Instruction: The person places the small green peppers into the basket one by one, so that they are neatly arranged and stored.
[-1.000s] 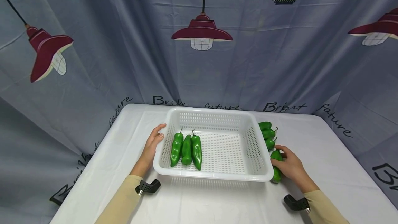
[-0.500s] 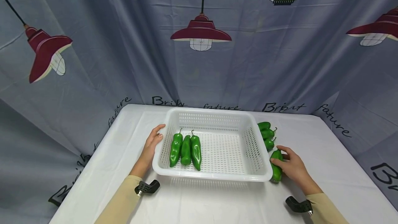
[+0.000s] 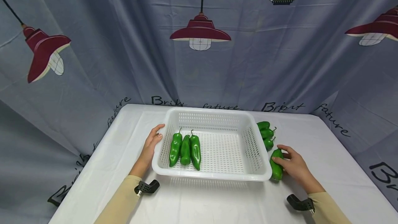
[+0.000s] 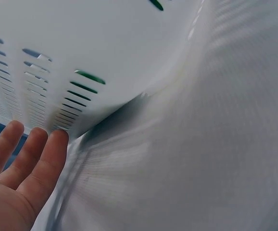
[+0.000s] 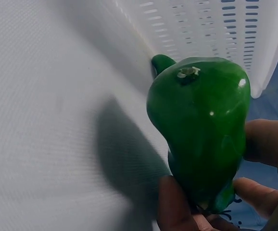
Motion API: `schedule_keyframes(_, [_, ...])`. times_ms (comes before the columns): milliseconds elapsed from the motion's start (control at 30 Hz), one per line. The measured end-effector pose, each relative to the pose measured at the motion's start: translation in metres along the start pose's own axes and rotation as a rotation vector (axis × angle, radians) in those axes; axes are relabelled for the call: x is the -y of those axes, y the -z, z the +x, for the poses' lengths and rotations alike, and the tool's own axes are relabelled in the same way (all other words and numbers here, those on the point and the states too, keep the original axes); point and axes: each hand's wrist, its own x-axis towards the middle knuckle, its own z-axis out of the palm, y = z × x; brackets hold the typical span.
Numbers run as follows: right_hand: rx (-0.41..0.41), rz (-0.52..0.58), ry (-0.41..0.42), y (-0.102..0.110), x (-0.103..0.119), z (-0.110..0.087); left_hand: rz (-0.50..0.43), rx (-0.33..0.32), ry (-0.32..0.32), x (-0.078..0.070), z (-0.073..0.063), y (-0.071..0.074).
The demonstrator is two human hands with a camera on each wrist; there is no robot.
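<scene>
My right hand (image 3: 295, 165) grips a green pepper (image 3: 276, 171) beside the right wall of a white plastic basket (image 3: 214, 176). Seen from the right wrist, thumb and fingers pinch the narrow end of this pepper (image 5: 199, 115), and its shadow falls on the cloth apart from it. My left hand (image 3: 149, 148) rests against the basket's left side. In the left wrist view, its fingers (image 4: 52, 159) lie extended along the slotted outer wall (image 4: 110, 43). Three long green peppers (image 3: 185, 150) lie side by side in the left part of the basket.
More green peppers (image 3: 267, 134) lie on the table just outside the basket's right wall, partly hidden by its rim. A white cloth covers the table (image 3: 217, 203). Behind it hangs a grey-blue curtain (image 3: 140, 54) printed with lamps.
The right hand has shifted slightly right with its pepper, which now shows more clearly away from the basket's rim. The left hand and the basket stay in place.
</scene>
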Motion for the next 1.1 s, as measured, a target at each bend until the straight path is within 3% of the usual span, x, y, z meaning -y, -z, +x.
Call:
schedule_keyframes(633, [-0.013,-0.003,0.046,0.025,0.032,-0.001,-0.033,0.015,-0.029,-0.001,-0.001,-0.001])
schedule_keyframes(833, [0.009,0.042,0.033,0.029,0.038,0.001,-0.038,0.018,-0.031,0.0,0.001,-0.001])
schedule_keyframes(1100, [0.095,0.181,0.011,0.033,0.038,0.005,-0.042,0.029,-0.033,0.001,0.001,0.0])
